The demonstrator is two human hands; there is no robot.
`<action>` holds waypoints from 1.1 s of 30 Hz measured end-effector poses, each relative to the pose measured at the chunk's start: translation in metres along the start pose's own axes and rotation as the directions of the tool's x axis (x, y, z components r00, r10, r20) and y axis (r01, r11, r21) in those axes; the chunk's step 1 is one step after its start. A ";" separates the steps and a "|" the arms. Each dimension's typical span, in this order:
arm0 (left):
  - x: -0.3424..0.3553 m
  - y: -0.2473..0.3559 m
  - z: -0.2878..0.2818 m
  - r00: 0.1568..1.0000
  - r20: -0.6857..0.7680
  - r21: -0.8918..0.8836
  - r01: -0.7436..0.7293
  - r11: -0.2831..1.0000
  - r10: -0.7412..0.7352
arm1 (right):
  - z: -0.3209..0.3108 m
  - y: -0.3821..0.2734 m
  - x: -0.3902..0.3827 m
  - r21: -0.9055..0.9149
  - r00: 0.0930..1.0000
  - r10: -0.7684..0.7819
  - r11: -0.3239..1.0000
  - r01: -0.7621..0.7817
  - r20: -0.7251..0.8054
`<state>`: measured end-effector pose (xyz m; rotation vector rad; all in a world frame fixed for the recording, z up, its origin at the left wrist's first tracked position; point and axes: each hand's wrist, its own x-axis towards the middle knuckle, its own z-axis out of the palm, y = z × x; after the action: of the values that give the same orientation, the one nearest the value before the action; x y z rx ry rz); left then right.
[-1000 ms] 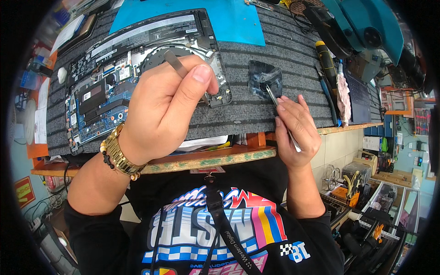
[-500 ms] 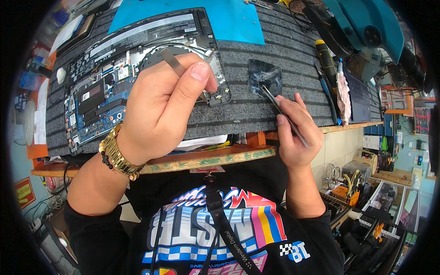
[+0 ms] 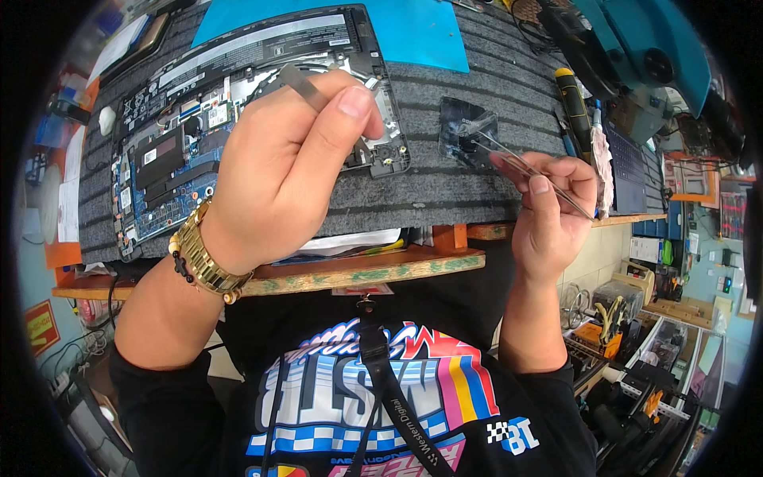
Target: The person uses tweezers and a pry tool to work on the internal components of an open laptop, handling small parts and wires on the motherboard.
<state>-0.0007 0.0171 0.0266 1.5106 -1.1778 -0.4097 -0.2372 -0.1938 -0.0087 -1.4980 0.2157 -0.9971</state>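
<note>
My left hand is closed around a flat metal strip, one end of which sticks out past the knuckles; the rest is hidden in the fist. It hovers over an opened laptop, covering part of the fan area. The laptop's long black battery and blue circuit board lie bare. Further right, my right hand pinches thin metal tweezers. Their tips reach the small dark plastic pouch on the mat. Whether they grip anything is too small to tell.
Beneath everything lies a grey ribbed mat, with a blue sheet at the back. To the right are a black-and-yellow screwdriver, a crumpled tissue, a laptop keyboard and a teal machine. The wooden table edge runs in front of me.
My right hand has moved right and turned more palm-up, the tweezers now lying at a flatter slant. The left hand stays nearly in place with its metal strip.
</note>
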 end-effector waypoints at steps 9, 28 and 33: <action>0.001 -0.002 0.001 0.998 -0.019 -0.006 0.066 0.998 -0.066 | 0.039 0.001 -0.004 0.047 0.998 -0.010 0.999 0.007 0.067; 0.002 -0.008 0.002 1.000 -0.025 0.012 0.006 1.000 -0.005 | 0.057 0.021 -0.012 -0.149 0.982 -0.121 0.979 0.142 0.145; 0.001 -0.009 0.002 1.000 -0.009 0.013 0.029 0.999 -0.029 | 0.055 0.021 -0.011 -0.183 0.982 -0.108 0.974 0.136 0.155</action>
<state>0.0023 0.0141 0.0186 1.5412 -1.1547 -0.4145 -0.1982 -0.1514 -0.0248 -1.7709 0.1196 -0.9823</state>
